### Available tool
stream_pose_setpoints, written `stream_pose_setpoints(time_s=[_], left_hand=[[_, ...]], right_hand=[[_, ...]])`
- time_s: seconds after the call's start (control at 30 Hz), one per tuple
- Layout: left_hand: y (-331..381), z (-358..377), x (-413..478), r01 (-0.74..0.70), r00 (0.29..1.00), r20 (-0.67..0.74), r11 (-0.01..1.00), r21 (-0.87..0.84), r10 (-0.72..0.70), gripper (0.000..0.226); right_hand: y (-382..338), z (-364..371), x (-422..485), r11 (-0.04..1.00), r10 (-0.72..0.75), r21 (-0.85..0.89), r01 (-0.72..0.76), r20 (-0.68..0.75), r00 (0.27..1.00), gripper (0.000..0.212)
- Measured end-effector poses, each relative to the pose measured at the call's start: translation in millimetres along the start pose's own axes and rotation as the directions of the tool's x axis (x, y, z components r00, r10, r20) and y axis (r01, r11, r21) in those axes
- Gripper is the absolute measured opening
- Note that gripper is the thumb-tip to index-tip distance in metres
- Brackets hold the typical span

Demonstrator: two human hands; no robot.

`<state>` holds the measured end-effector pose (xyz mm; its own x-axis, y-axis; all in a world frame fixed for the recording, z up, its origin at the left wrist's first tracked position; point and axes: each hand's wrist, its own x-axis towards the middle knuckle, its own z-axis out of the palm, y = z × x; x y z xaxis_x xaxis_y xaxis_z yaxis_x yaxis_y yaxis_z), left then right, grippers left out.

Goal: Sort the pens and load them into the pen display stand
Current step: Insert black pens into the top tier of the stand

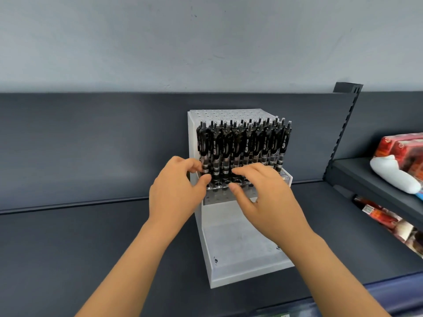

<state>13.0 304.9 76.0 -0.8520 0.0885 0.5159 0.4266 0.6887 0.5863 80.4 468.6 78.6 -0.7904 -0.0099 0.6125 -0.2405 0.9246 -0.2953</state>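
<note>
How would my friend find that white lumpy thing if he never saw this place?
Look right of the pen stand, to the higher dark shelf. The white bundle lies near its front, before red packs. It is the only white, soft-looking thing there.

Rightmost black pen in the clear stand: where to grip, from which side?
Pinch the rightmost black retractable pen by its upper barrel, fingers coming from the front right. It stands near upright in the clear acrylic display stand; other pens crowd its left, its right side is open. Probably lift straight up.
</note>
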Motion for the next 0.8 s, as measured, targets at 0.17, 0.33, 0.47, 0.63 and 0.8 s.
stream_pose_setpoints(time_s=[0.17, 0.33, 0.47, 0.63, 0.8], left_hand=[[5, -2, 1, 0.042, 0.999, -0.011, 0.999, -0.012, -0.042, 0.013], [9, 0, -4, 0.02, 0.997, -0.074, 0.997, 0.073, -0.015, 0.019], [8, 2, -7, 0.07, 0.994, -0.094, 0.995, 0.071, -0.063, 0.021], [5, -8, -16, 0.049, 0.999, -0.025, 0.993, 0.109, -0.047, 0.03], [-20, -39, -58, 0.018, 0.997, 0.073, 0.967, 0.255, -0.038, 0.06]], right_hand=[[1, -2, -1, 0.999, 0.011, 0.037, -0.011, -0.006, 1.0, 0.028], [1, -2, -4, 0.999, 0.002, 0.047, -0.002, 0.006, 1.0, 0.027], [-1, -3, -8, 0.999, -0.002, 0.049, 0.002, 0.008, 1.0, 0.027], [-7, -4, -14, 0.987, -0.15, -0.075, 0.145, -0.075, 0.986, 0.028], [-33, 9, -17, 0.967, -0.243, 0.018, 0.254, -0.231, 0.942, 0.032]])
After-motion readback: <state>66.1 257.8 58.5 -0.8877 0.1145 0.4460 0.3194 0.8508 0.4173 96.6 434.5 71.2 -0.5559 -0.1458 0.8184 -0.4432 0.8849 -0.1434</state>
